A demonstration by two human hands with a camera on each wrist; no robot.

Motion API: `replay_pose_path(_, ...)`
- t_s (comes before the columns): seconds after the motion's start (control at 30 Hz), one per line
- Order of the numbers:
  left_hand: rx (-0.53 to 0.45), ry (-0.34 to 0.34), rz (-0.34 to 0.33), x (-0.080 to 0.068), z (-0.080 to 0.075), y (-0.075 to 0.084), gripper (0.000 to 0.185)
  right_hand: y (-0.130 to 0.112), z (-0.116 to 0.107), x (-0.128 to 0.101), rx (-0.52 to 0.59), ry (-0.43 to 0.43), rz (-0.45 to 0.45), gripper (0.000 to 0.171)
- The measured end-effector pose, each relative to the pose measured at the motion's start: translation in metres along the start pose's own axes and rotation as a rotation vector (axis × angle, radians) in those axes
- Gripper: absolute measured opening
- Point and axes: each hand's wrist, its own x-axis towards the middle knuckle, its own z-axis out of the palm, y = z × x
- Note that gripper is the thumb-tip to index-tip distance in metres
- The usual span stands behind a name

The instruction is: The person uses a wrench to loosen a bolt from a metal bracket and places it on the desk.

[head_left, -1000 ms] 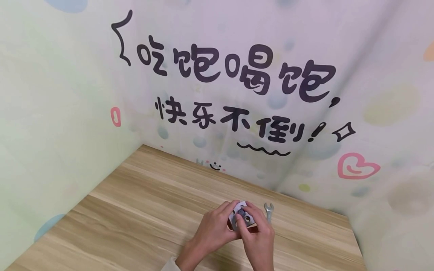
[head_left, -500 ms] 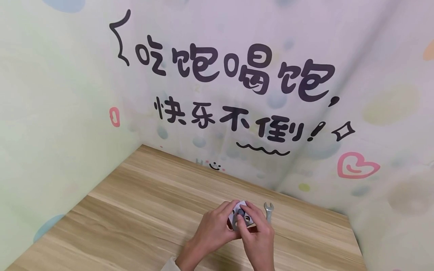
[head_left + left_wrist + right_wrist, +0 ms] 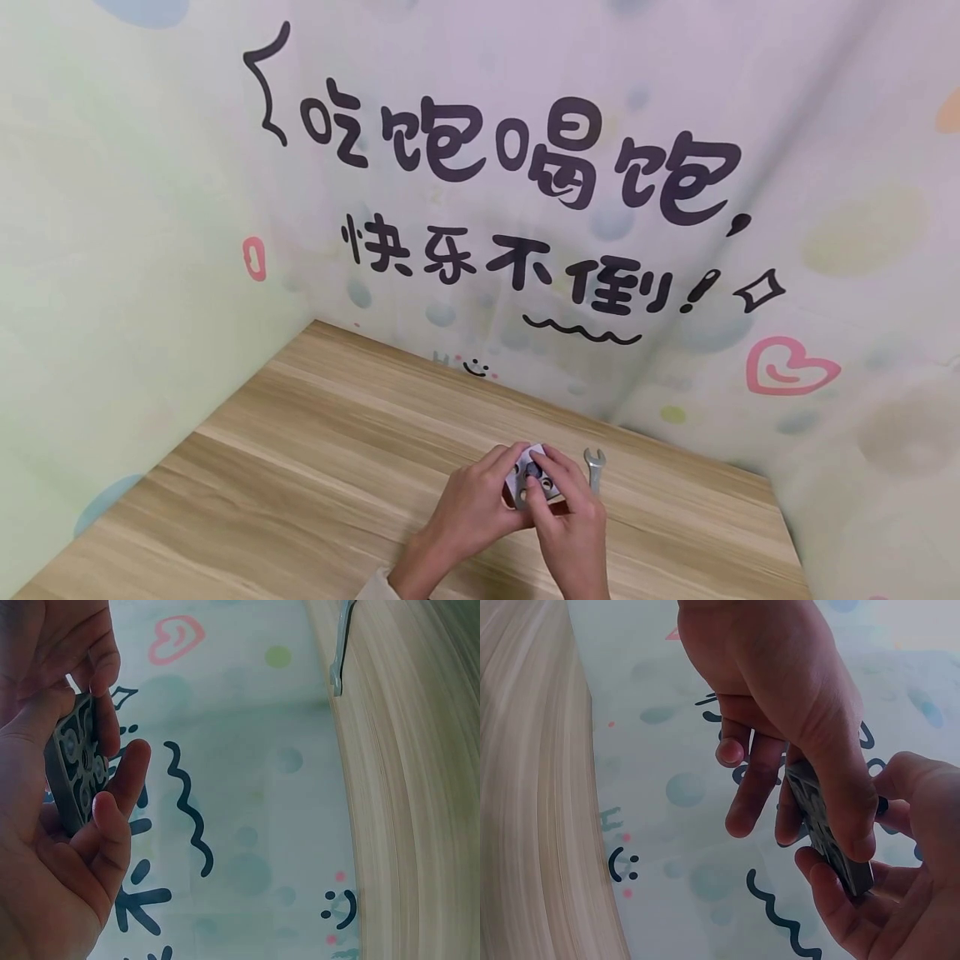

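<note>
You hold a small square grey plate [image 3: 534, 481] with round holes, lifted just above the tabletop [image 3: 315, 467], tilted between both hands

Both hands meet low in the frame, just above the wooden worktop [image 3: 315, 467]. The left hand [image 3: 472, 508] grips a small grey plate [image 3: 534, 481] from the left, fingers [image 3: 504, 460] curled over its upper edge. The right hand [image 3: 573, 529] comes up from below and right, its fingers bent onto the plate's face, where round holes and a dark centre part show. Just right of the hands a small metal spanner [image 3: 595, 467] lies flat on the worktop, its open end pointing away. A pale sleeve [image 3: 386, 586] shows at the left wrist. Behind rises a pastel backdrop [image 3: 150, 250] printed with black Chinese characters [image 3: 517, 158], a pink heart [image 3: 791, 368] and a little smiley [image 3: 474, 367].
</note>
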Motion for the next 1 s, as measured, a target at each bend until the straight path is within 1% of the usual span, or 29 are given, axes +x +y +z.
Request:
replay_pose_path(0.2,0.003,-0.002,-0.005,0.0,0.0,0.001,0.073,-0.001,-0.001,0.0,0.017,-0.003,0.011,0.034)
replay_pose_path(0.43,-0.003,0.0,-0.012,0.0,-0.001,0.001,0.072,-0.002,-0.002,0.0,0.046,0.003,0.047,0.036)
replay_pose_path(0.57,0.0,0.001,-0.008,0.0,-0.001,0.002,0.071,-0.003,0.002,-0.001,0.043,0.044,0.072,0.036)
replay_pose_path(0.77,0.006,0.003,0.011,0.0,-0.001,0.004,0.067,-0.008,0.008,-0.003,0.052,0.122,0.161,0.035)
replay_pose_path(0.87,0.002,0.003,0.013,-0.001,-0.001,0.004,0.066,-0.009,0.008,-0.003,0.039,0.144,0.152,0.032)
replay_pose_path(1.0,0.002,0.005,0.016,-0.002,-0.001,0.004,0.066,-0.007,0.009,-0.004,-0.003,0.16,0.088,0.024)
